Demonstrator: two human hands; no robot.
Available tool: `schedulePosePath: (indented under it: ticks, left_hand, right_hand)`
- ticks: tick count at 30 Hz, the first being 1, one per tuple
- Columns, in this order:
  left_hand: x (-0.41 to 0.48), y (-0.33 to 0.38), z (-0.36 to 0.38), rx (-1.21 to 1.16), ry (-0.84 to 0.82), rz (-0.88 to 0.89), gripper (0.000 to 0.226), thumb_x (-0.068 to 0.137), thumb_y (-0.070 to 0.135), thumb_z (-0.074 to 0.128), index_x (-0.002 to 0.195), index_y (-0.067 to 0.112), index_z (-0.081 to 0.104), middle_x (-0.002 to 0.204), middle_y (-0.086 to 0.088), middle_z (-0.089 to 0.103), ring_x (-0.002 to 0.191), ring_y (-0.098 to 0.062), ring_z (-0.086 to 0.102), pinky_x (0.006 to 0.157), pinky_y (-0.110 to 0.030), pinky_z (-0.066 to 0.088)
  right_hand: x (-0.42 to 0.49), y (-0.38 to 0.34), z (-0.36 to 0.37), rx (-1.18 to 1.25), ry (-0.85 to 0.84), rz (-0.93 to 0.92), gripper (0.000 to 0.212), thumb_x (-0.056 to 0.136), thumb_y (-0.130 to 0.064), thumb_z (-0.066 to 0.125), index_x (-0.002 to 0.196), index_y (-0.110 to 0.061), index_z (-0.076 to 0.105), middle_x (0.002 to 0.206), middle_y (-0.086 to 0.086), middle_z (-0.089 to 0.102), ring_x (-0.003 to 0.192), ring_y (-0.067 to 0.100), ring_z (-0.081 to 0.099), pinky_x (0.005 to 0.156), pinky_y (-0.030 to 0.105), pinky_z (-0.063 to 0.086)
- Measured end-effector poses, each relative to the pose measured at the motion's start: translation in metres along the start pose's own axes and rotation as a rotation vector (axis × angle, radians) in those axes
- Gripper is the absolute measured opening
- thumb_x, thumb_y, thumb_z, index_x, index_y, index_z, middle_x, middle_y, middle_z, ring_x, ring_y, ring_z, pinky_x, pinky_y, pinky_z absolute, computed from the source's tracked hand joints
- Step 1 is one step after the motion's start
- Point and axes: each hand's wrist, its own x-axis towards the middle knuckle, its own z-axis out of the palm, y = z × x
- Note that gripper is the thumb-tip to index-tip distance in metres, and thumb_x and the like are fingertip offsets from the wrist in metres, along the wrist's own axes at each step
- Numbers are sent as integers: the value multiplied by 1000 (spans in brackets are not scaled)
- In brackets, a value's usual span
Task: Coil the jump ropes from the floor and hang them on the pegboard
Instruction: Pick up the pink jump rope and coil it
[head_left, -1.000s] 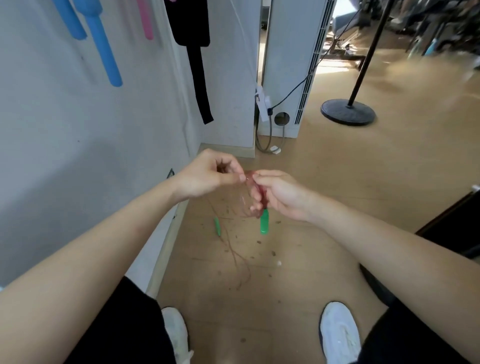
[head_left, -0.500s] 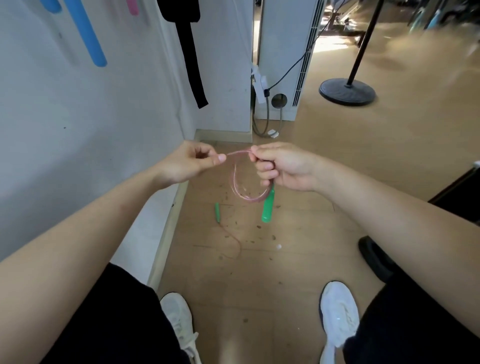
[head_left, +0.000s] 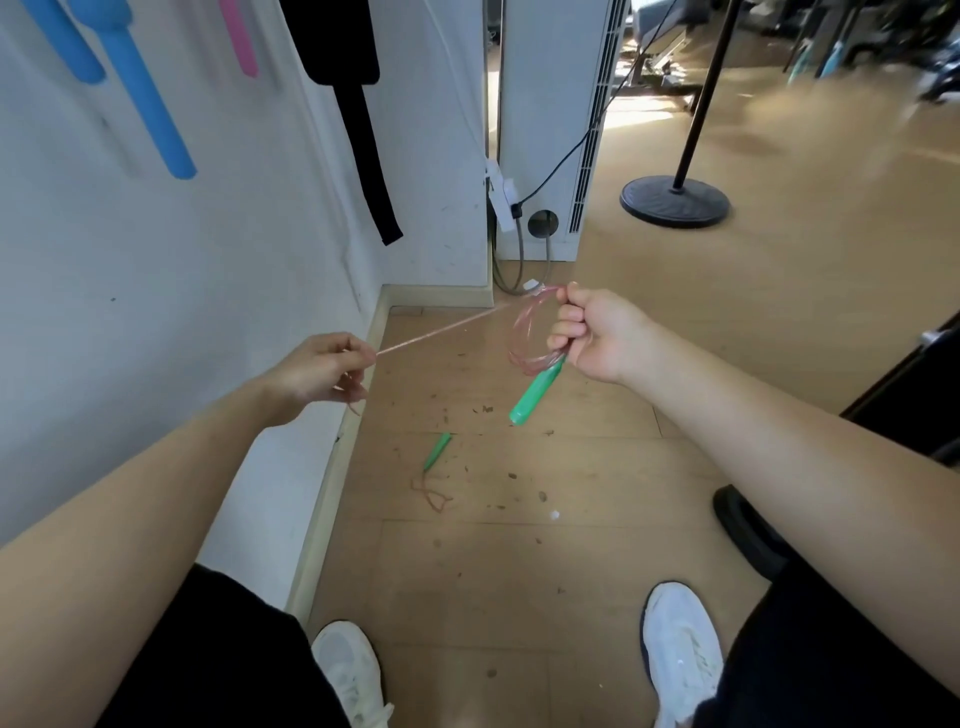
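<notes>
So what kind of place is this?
Probably a gym or exercise room: foam handles and a black strap hang on the wall, and hands coil a jump rope over a wood floor.

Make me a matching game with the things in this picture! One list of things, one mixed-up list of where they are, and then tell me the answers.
Things:
1. pink rope coil
2. second green handle
3. blue foam tube
4. round black stand base

Places:
A. hanging on the white wall
B. lying on the wooden floor near the wall
C. held in the right hand
D. standing far off on the floor

Pairs: 1-C, 2-B, 3-A, 4-D
</notes>
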Motion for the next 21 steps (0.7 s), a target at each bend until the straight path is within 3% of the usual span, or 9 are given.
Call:
schedulePosePath:
  ticks: [4, 9, 13, 16, 21]
  left_hand:
    - [0, -11, -11, -11, 25, -14, 13, 97, 17, 63, 98, 4, 66, 83, -12, 59, 72, -28, 60, 88, -46, 56]
    - [5, -18, -12, 125, 79, 6, 12, 94, 18, 68, 85, 9, 70, 87, -12, 63, 70, -23, 58, 77, -39, 55]
    - [1, 0, 6, 378, -34, 139, 10, 93, 19, 69, 85, 15, 73, 79, 6, 68, 74, -9, 61, 66, -22, 47]
    - [-6, 18, 21, 454, -138, 230, 11, 92, 18, 71, 81, 20, 74, 63, 21, 65, 62, 6, 57, 57, -7, 40]
    - [-16, 40, 47, 443, -256, 388, 8, 92, 16, 72, 86, 19, 76, 62, 26, 65, 60, 6, 55, 60, -8, 39]
  right_hand:
    - [0, -2, -3, -18, 15, 0, 34, 107, -23, 35, 75, -17, 46, 42, -7, 27, 34, 9, 20, 49, 23, 25]
    - [1, -2, -4, -44, 22, -8, 32, 107, -23, 36, 77, -16, 47, 44, -7, 27, 36, 9, 21, 50, 24, 26]
    - [0, 0, -2, -107, -24, -36, 32, 107, -28, 37, 81, -16, 52, 52, -5, 37, 41, 10, 32, 52, 25, 33]
    - [-3, 3, 1, -171, -82, -66, 31, 107, -24, 36, 86, -14, 56, 59, -2, 44, 48, 13, 39, 52, 27, 37]
    - [-9, 18, 6, -395, -191, -188, 25, 107, -16, 36, 93, -7, 56, 66, 7, 54, 56, 21, 51, 55, 32, 42]
